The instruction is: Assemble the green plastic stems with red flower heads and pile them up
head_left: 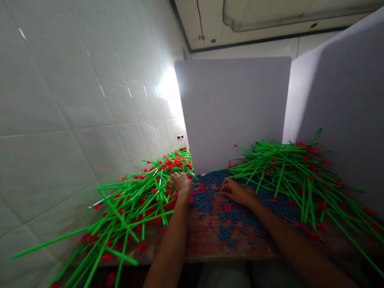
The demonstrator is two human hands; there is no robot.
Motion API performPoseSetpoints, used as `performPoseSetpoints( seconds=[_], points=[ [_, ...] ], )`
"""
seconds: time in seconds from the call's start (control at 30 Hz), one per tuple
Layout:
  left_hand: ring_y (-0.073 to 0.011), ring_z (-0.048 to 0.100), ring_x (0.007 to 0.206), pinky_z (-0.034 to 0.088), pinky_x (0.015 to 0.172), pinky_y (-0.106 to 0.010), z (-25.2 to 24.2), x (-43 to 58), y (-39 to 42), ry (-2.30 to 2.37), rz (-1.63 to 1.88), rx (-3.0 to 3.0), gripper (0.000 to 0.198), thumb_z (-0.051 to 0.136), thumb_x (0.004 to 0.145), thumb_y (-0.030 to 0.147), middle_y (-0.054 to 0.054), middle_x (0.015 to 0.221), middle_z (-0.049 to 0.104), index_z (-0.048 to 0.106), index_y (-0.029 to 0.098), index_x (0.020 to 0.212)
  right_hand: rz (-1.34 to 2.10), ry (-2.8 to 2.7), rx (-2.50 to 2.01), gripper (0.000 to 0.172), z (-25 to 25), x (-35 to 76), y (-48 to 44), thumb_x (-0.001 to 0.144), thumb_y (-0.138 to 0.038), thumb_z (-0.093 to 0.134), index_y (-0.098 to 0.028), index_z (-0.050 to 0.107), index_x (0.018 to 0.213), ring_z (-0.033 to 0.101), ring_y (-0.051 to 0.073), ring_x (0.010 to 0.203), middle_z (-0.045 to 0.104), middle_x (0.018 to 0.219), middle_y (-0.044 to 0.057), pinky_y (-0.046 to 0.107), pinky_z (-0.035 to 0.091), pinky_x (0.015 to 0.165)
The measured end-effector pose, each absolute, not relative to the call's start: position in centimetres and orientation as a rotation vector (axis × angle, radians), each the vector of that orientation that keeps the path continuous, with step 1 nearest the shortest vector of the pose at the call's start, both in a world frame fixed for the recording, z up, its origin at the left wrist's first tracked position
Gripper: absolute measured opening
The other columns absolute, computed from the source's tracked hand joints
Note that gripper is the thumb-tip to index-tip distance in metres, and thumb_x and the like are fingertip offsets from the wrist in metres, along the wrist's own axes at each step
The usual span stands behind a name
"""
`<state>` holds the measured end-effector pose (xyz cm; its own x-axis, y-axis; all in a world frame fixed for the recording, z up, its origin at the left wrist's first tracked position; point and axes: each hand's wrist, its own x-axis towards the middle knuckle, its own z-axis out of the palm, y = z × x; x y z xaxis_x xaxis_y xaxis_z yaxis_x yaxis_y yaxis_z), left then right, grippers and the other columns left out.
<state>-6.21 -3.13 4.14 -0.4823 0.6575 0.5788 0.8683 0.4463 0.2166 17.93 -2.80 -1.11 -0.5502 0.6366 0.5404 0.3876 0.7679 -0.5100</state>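
My left hand point(181, 183) is stretched out at the edge of the left pile of green sticks point(141, 192), its fingers apart and touching or just above the sticks. Many of these sticks carry red cup-shaped ends point(174, 162). Low over the table, my right hand point(236, 192) has its fingers curled together among small blue pieces point(207, 200). Whatever lies between those fingertips is hidden. A loose red piece point(228, 207) rests on the blue pieces just below the right hand.
A second pile of green sticks with red ends point(288, 168) spreads at the right. Grey panels point(234, 112) stand behind and to the right of the wooden table point(210, 244). A tiled wall point(75, 100) runs along the left. A small jar point(181, 142) stands at the back.
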Motion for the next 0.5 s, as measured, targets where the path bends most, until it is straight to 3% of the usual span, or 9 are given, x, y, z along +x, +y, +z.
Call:
performPoseSetpoints(
  seconds=[0.2,0.37,0.5],
  points=[
    [-0.0343,0.043,0.108,0.032,0.089,-0.056,6.6,-5.4,-4.7,-2.132,-0.865,-1.249,0.037,0.037,0.086,0.038,-0.017,0.104,0.058,0.061,0.013,0.099,0.606,-1.946,-0.779,0.012,-1.1,18.0,-1.6,0.081,-0.027,0.058,-0.017,0.065,0.083,0.057,0.017,0.079,0.064,0.082,0.005,0.029,0.044,0.073],
    [-0.0296,0.045,0.104,0.027,0.093,-0.051,7.7,-0.4,-6.3,-1.880,-0.911,-1.604,0.039,0.029,0.091,0.040,-0.011,0.098,0.060,0.061,0.018,0.095,0.974,-1.514,-0.745,0.034,0.1,18.6,-0.4,0.072,-0.043,0.064,-0.017,0.066,0.095,0.054,0.014,0.059,0.064,0.075,0.003,0.026,0.044,0.055],
    [-0.0272,0.047,0.103,0.029,0.091,-0.043,7.0,2.9,-6.3,-1.700,-0.798,-1.940,0.036,0.033,0.090,0.043,-0.010,0.097,0.061,0.061,0.019,0.092,1.085,-1.233,-0.705,0.038,1.3,19.8,-0.2,0.064,-0.046,0.071,-0.019,0.067,0.089,0.056,0.014,0.065,0.065,0.084,0.003,0.025,0.046,0.056]
  ],
)
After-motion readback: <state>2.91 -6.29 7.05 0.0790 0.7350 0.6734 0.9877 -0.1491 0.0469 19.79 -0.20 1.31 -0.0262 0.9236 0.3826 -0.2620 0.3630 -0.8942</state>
